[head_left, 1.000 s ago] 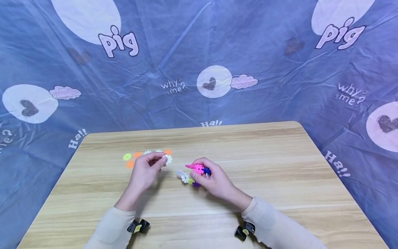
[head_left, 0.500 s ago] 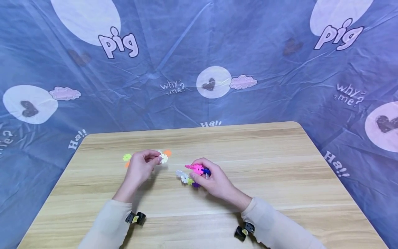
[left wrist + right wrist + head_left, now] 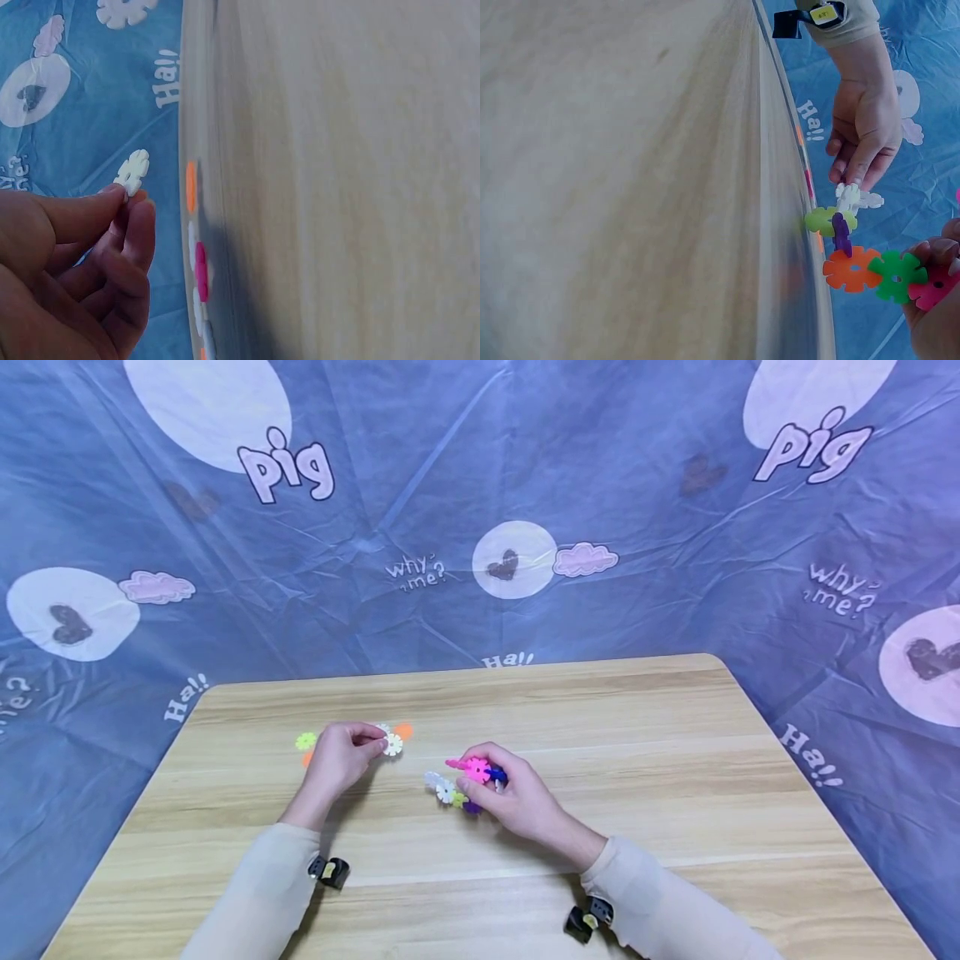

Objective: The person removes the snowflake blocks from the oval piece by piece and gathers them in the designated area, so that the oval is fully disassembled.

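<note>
Between thumb and fingertips, my left hand point(image 3: 339, 764) pinches a white snowflake-shaped building disc point(image 3: 393, 744), also plain in the left wrist view. It hovers over the loose pieces at the table's back left. My right hand point(image 3: 521, 795) grips a chain of interlocked snowflake discs near the table's middle. A pink disc point(image 3: 477, 769) shows at its fingers, and a white disc point(image 3: 445, 791) at the chain's left end. In the right wrist view the chain includes a green disc point(image 3: 897, 277), an orange disc point(image 3: 851, 269), a purple disc point(image 3: 842, 234) and a yellow-green disc point(image 3: 827, 220).
Loose discs lie about the left hand: a yellow-green one point(image 3: 306, 741), an orange one point(image 3: 404, 731), and a pink one point(image 3: 200, 271) in the left wrist view. The left hand hides some. Behind the wooden table point(image 3: 600, 710) hangs a blue printed cloth point(image 3: 420, 460).
With the white disc in its fingers, my left hand has moved a little to the left, covering more of the loose discs. The right hand and its chain stay nearly in place.
</note>
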Demonstrator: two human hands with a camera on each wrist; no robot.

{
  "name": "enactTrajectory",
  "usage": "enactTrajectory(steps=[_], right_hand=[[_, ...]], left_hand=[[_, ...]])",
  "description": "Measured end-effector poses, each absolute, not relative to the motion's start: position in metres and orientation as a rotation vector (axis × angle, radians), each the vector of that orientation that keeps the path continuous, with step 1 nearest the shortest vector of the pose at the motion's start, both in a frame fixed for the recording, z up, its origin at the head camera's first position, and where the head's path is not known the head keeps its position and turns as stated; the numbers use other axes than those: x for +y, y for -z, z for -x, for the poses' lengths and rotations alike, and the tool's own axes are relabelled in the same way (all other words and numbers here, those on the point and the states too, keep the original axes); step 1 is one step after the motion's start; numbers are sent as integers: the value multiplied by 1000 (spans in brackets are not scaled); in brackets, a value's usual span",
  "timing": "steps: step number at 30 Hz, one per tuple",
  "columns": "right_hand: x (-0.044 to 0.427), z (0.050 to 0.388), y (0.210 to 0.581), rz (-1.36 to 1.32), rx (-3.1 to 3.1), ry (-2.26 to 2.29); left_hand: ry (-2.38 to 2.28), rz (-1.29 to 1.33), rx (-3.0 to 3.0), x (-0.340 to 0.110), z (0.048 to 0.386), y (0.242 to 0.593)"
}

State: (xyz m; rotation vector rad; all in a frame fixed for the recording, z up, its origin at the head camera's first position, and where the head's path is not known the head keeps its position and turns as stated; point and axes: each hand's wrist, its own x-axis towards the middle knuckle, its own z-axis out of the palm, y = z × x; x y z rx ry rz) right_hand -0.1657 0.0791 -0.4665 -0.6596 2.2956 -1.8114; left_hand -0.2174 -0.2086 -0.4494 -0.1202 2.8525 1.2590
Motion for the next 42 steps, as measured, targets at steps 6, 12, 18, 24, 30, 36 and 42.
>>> enactTrajectory(steps=[6,12,18,24,30,36,42], right_hand=[[79,166,466,657,2300,1809],[78,167,466,661,2309,1796],[78,166,466,658,2309,1795],[78,166,465,666,2318,1804],[77,165,465,677,2311,1815],[77,167,468,674,2310,1811],[78,168,471,676,2317,1808]], left_hand=[[-1156,112,2879,-211,225,454],[-1095,75,2874,-213,230,459],[-1035,53,2861,-214,233,460],[-1007,49,2856,-210,237,459],[-988,45,2862,-207,238,459],[-989,72,2883,-209,235,460],[-1080,24,2851,-212,226,460]])
